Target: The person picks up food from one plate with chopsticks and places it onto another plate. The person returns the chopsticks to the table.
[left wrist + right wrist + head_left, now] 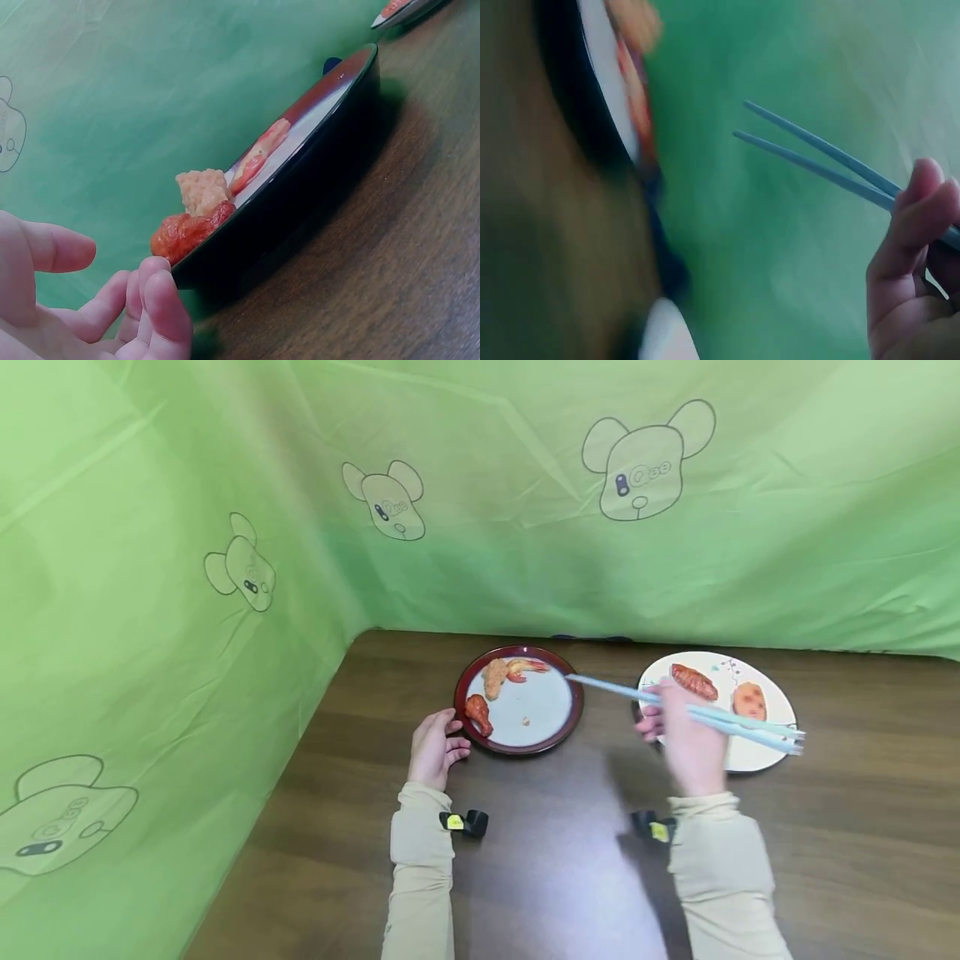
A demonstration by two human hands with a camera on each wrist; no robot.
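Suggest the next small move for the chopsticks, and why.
I'd probably steer the chopsticks over the shrimp on the red-rimmed plate. In the right hand, their tips are parted with nothing between them, and in the head view they point at the rim on the shrimp's side. The left hand is at that plate's opposite edge.

Left sleeve (422,885) long, cream, creased, bulkier near cuff; right sleeve (723,885) matches. Small black camera (476,823) at left wrist, yellow tag (454,822) beside it. Right wrist: black camera (642,822), yellow tag (660,832) too.
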